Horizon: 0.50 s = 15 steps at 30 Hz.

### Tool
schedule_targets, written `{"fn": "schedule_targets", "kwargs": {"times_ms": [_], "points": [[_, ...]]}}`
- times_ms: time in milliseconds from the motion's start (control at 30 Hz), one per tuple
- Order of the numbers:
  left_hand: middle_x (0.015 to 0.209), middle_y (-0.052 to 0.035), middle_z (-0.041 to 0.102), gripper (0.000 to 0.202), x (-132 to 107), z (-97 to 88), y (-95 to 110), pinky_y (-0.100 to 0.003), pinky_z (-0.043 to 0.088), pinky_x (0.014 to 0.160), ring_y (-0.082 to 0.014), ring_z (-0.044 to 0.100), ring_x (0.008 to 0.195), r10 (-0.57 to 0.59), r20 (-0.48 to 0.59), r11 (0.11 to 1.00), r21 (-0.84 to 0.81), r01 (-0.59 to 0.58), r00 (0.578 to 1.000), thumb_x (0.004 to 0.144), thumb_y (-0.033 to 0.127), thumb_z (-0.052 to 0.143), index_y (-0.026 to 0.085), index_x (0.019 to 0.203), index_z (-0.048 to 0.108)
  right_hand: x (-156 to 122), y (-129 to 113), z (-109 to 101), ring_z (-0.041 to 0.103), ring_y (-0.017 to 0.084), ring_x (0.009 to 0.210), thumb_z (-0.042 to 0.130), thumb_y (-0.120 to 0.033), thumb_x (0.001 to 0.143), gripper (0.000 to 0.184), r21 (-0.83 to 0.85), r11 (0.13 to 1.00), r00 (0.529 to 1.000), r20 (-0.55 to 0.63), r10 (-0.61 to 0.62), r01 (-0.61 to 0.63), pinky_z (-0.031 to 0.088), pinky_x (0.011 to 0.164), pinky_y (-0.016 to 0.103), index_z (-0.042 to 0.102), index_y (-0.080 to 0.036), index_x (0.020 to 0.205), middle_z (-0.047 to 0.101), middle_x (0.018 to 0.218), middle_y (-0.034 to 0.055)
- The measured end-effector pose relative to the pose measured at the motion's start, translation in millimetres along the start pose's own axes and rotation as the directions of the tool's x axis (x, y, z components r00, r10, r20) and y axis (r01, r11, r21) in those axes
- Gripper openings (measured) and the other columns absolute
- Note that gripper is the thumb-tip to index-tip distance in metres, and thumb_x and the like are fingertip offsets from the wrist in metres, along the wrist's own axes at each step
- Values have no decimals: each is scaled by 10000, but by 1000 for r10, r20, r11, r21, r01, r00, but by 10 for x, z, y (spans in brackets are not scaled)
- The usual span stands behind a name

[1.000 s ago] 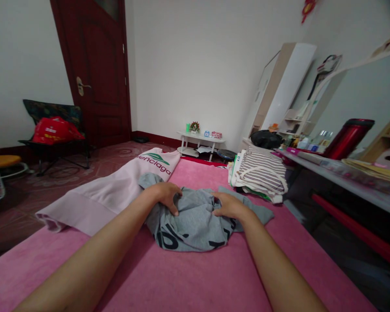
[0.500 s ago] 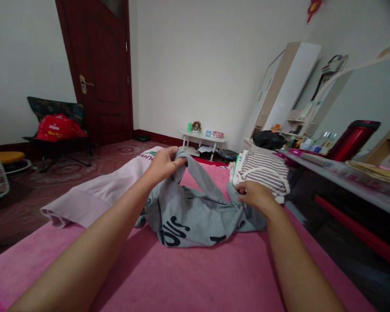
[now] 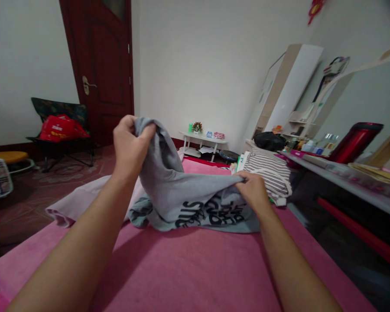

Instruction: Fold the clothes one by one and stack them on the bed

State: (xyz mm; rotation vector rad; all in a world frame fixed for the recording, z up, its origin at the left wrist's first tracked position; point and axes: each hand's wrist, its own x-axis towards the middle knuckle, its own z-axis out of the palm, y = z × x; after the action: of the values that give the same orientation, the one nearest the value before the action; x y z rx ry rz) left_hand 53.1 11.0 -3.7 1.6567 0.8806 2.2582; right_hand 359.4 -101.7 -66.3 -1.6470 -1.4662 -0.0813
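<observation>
A grey sweatshirt (image 3: 178, 190) with black lettering is stretched between my two hands above a pink bedspread (image 3: 188, 264). My left hand (image 3: 131, 141) is closed on one end of it and holds that end high, so the cloth hangs down in folds. On the other side, my right hand (image 3: 251, 186) pinches its upper edge at a lower height. The garment's lower edge rests on the pink cloth, and a bunched darker grey-green part (image 3: 140, 212) lies at its left. Behind it, partly hidden by my left arm, spreads a pale pink sweatshirt (image 3: 81, 199).
Folded clothes, with a striped garment (image 3: 268, 167) on top, are stacked just beyond my right hand. A desk (image 3: 354, 180) carrying a red thermos (image 3: 355, 143) runs along the right. Farther off stand a low white table (image 3: 201, 138) and a chair holding a red bag (image 3: 61, 128).
My left hand has moved up and to the left, lifting its end of the grey sweatshirt. The cloth is pulled straighter and more lettering shows. My right hand has moved slightly.
</observation>
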Motion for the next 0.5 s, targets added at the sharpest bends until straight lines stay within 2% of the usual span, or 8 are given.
{"fn": "schedule_targets", "kwargs": {"times_ms": [67,133,200,267,333,367,433,500], "points": [[892,0,638,354,-117,76,39,-270,458,713,-167,594,819,5,221,995,92,-26,975,695,358,739,218,992,609,3,-165,-160,617,201,780,545,-161,684,189,52,991,919,-384,-91,121,472,715,309,699,-197,787,683,816,30],[1166,-58,617,650,-335,189,141,-348,447,879,-240,574,1051,44,469,992,82,-94,882,664,437,763,237,1234,523,-42,-354,-272,616,199,769,537,-148,694,221,48,979,816,-560,-140,200,481,695,317,696,-205,837,672,832,30],[1322,-106,537,861,-624,314,255,-402,416,950,-292,515,1173,111,716,989,-12,-147,689,627,499,778,236,1362,416,-101,-529,-340,613,192,755,549,-139,706,221,89,965,779,-611,-144,248,492,685,324,690,-230,850,662,825,19],[1287,-117,571,922,-924,424,336,-398,441,910,-308,550,1128,145,904,985,-93,-145,402,587,519,799,232,1375,413,-135,-657,-389,617,188,747,571,-119,697,214,173,931,713,-691,-117,321,506,701,339,687,-229,839,655,809,15],[1110,-89,668,727,-1154,492,381,-346,481,800,-278,627,966,130,983,987,-116,-109,131,608,476,800,217,1240,552,-127,-721,-450,627,195,734,591,-96,667,211,227,888,610,-789,-74,401,522,717,366,683,-215,815,650,783,18],[1007,-68,695,583,-1222,503,398,-316,488,742,-252,646,877,122,992,989,-120,-82,25,627,439,795,207,1131,617,-107,-725,-490,633,200,743,595,-90,659,207,220,874,550,-833,-63,433,528,736,382,677,-217,802,649,780,18],[867,-26,700,364,-1244,479,445,-267,487,676,-202,649,765,140,984,990,-139,15,-110,662,370,779,191,958,666,-49,-679,-591,641,208,788,589,-94,669,190,152,865,442,-893,-87,477,528,802,420,647,-241,775,649,795,14],[828,6,687,305,-1130,405,524,-238,484,649,-173,639,735,193,973,976,-177,129,-125,681,339,761,190,928,665,20,-578,-698,640,205,829,569,-105,695,169,101,853,361,-927,-107,513,513,861,445,603,-262,745,645,812,9]]}}
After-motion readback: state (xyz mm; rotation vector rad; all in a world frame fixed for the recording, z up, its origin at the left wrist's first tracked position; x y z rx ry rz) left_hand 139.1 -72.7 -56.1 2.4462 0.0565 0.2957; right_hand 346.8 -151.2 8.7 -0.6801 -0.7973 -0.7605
